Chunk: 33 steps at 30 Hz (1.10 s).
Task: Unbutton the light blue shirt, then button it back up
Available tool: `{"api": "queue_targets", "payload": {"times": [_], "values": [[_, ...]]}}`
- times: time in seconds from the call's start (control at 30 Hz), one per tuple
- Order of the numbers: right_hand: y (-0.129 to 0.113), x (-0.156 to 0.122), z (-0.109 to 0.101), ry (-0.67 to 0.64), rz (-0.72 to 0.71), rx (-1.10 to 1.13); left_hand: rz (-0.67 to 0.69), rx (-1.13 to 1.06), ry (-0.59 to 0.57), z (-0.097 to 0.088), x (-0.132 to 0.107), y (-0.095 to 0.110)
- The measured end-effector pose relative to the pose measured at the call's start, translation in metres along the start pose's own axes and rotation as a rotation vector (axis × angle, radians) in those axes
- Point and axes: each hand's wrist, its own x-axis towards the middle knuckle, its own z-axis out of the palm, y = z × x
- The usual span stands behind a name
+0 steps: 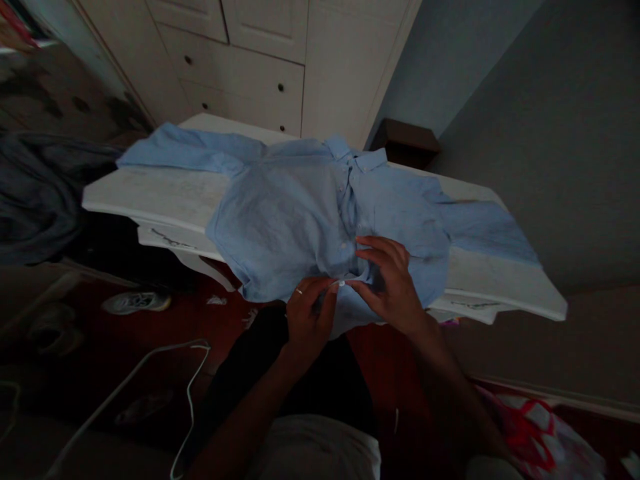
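Note:
A light blue button-up shirt [295, 213] lies spread face up on a white board [150, 193], sleeves out to both sides and collar at the far end. My left hand [307, 313], with a ring on one finger, pinches the shirt's front edge near the hem. My right hand [390, 280] pinches the opposite edge of the placket at the same spot, fingertips meeting the left hand's at a small white button. Both hands are closed on the fabric near the board's front edge.
White cabinet with drawers [250, 60] stands behind the board. A dark wooden stand [407, 141] sits at the back right. Dark clothes [40, 193] pile up at left. A shoe [135, 302] and a white hanger [190, 373] lie on the red floor.

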Motion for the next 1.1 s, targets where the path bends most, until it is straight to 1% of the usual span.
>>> {"api": "queue_targets", "payload": {"times": [0.1,0.23,0.3,0.4,0.5,0.67,0.73,0.8,0.87,0.9,1.0,1.07,1.1], "values": [[-0.006,-0.006,0.001,0.035,-0.006,-0.069,-0.177,-0.089,0.013,0.007,-0.005,0.001],[-0.005,-0.014,0.003,0.092,-0.110,-0.111,-0.256,-0.160,-0.036,0.007,-0.006,0.004],[-0.005,-0.015,0.003,0.094,-0.117,-0.142,-0.285,-0.179,-0.034,0.006,-0.005,0.006],[-0.010,-0.016,0.001,0.039,-0.043,-0.219,-0.288,-0.174,-0.013,0.006,-0.003,0.009],[-0.020,-0.017,-0.003,-0.007,0.044,-0.289,-0.246,-0.148,0.028,0.009,-0.004,0.010],[-0.038,-0.027,-0.006,-0.038,0.173,-0.303,-0.198,-0.117,0.054,0.013,-0.008,0.008],[-0.044,-0.032,-0.006,-0.010,0.227,-0.272,-0.188,-0.097,0.063,0.013,-0.009,0.008],[-0.049,-0.037,-0.005,0.062,0.296,-0.169,-0.164,-0.065,0.068,0.013,-0.009,0.008],[-0.050,-0.040,-0.004,0.076,0.398,0.039,-0.119,-0.035,0.062,0.011,-0.010,0.008],[-0.049,-0.041,-0.003,0.045,0.456,0.173,-0.085,-0.020,0.057,0.011,-0.010,0.008],[-0.042,-0.040,0.003,-0.145,0.617,0.562,0.043,0.036,0.033,0.009,-0.012,0.007],[-0.034,-0.040,0.008,-0.218,0.677,0.712,0.118,0.084,0.026,0.007,-0.013,0.005],[-0.031,-0.039,0.011,-0.233,0.690,0.748,0.148,0.107,0.025,0.006,-0.013,0.004]]}}
